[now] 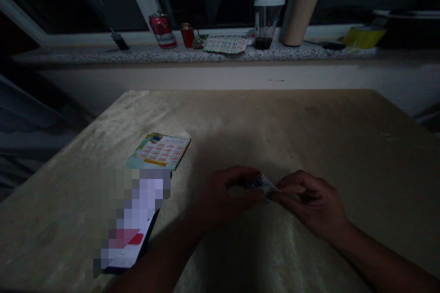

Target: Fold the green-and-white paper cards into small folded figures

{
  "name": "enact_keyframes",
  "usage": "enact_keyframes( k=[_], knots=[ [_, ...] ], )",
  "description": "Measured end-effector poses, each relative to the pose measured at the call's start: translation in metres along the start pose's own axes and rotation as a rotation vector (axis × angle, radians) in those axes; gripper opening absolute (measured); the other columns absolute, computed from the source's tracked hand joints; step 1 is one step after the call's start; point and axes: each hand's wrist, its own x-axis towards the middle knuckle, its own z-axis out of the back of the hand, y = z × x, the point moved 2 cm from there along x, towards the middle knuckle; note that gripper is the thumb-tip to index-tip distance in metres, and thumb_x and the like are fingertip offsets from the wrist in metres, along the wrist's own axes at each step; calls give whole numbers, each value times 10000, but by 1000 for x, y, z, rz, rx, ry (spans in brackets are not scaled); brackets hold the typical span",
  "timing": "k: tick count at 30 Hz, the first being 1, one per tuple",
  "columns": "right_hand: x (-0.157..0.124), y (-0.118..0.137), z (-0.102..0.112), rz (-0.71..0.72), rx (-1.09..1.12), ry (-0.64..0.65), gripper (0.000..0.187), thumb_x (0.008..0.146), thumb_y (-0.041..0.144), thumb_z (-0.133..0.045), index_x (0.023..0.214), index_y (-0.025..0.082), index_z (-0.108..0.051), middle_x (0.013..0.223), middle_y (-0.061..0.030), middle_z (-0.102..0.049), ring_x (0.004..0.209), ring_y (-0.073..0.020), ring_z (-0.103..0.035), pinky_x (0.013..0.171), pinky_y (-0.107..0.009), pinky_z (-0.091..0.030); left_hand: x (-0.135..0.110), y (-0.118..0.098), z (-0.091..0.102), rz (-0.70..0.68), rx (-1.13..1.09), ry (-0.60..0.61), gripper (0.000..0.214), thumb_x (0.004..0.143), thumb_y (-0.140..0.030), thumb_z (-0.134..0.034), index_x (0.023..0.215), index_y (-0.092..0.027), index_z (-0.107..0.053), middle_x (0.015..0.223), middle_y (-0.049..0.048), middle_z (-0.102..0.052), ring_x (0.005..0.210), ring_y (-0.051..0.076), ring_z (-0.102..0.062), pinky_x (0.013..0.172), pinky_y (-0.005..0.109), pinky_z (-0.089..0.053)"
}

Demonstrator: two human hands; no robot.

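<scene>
We look down at a dim, worn tabletop (240,119) facing a window. Near its front, right of centre, our two bare hands meet over a small printed paper (264,183), held just above the surface or touching it; we cannot tell which. Our left hand (222,197) curves round in a loop, a gap between thumb and fingers, with the tips closed on the paper's left side. Our right hand (314,203) pinches its right corner between thumb and forefinger, the other fingers curled in.

To the left lies a flat card (161,152) printed with a grid of red and white boxes. Just below it, beside our left forearm, rests a phone (132,247) with a lit screen, mostly blurred by pixel blocks.

Beyond the table, on a speckled sill (137,55), we find a red can (162,32), a small red container (187,35), a crumpled printed sheet (225,45), a lidded clear cup (266,20) with a straw and dark liquid, and a tan tube (304,9) leaning upright.
</scene>
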Motion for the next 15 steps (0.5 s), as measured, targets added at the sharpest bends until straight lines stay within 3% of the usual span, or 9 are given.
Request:
enact_keyframes(
  k=[4, 9, 15],
  knots=[
    [-1, 1, -2, 29, -11, 36, 114, 832, 236, -806, 862, 217, -698, 712, -7, -808, 587, -161, -777, 538, -175, -609, 1, -1, -2, -25, -16, 22, 212, 825, -323, -793, 998, -200, -789, 936, 43, -790, 844, 170, -719, 768, 279, -555],
    [1, 0, -3, 49, -43, 54, 89, 848, 235, -788, 908, 211, -726, 768, -22, -816, 630, -163, -779, 587, -205, -625, 1, -1, -6, -2, -16, -47, 140, 845, -311, -758, 911, -192, -792, 847, 32, -780, 764, 158, -701, 716, 269, -538],
    [3, -1, -6, 37, -56, 107, 131, 900, 280, -727, 810, 187, -744, 610, 5, -736, 486, -121, -673, 446, -188, -530, 0, 3, -10, 18, -37, -75, 140, 823, -316, -774, 868, -184, -788, 801, 30, -772, 723, 154, -693, 674, 255, -531]
  ],
)
